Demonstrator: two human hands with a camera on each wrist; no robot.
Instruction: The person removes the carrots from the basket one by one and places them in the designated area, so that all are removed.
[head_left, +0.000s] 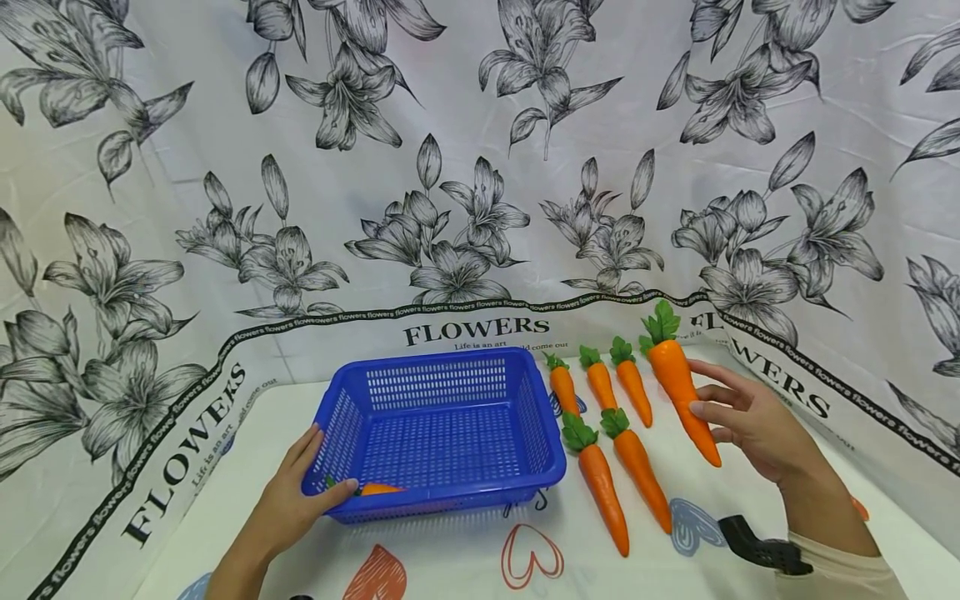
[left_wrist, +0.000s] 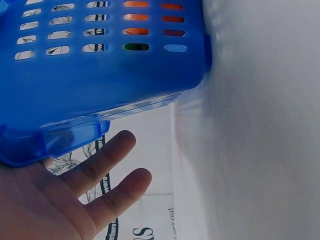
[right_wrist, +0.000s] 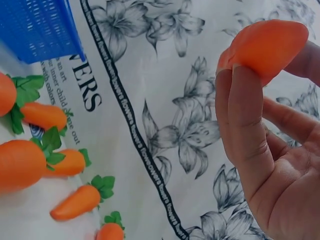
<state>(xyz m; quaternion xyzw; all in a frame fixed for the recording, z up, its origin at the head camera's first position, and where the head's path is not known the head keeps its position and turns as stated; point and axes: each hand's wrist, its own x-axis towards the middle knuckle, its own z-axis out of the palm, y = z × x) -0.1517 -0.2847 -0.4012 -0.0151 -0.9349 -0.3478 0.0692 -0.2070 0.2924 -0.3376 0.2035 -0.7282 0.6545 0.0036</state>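
Observation:
My right hand (head_left: pixel 757 421) pinches an orange carrot (head_left: pixel 678 392) with green leaves between thumb and fingers, its leafy end up and its tip slanting toward me. In the right wrist view the carrot (right_wrist: pixel 270 47) shows end-on at the fingertips. My left hand (head_left: pixel 288 492) holds the near left corner of a blue plastic basket (head_left: pixel 442 367), thumb over the rim. Two straight fingers (left_wrist: pixel 117 192) show beside the basket wall (left_wrist: pixel 115 75) in the left wrist view. Inside the basket, another carrot (head_left: pixel 381 489) lies along the near wall, mostly hidden by the rim.
Right of the basket, several carrots (head_left: pixel 600 492) lie in two rows with leaves pointing away. The white tablecloth (head_left: pixel 450 567) has printed hearts. Behind the table hangs a flower-print curtain (head_left: pixel 450 183). A black strap piece (head_left: pixel 761 546) sits on my right wrist.

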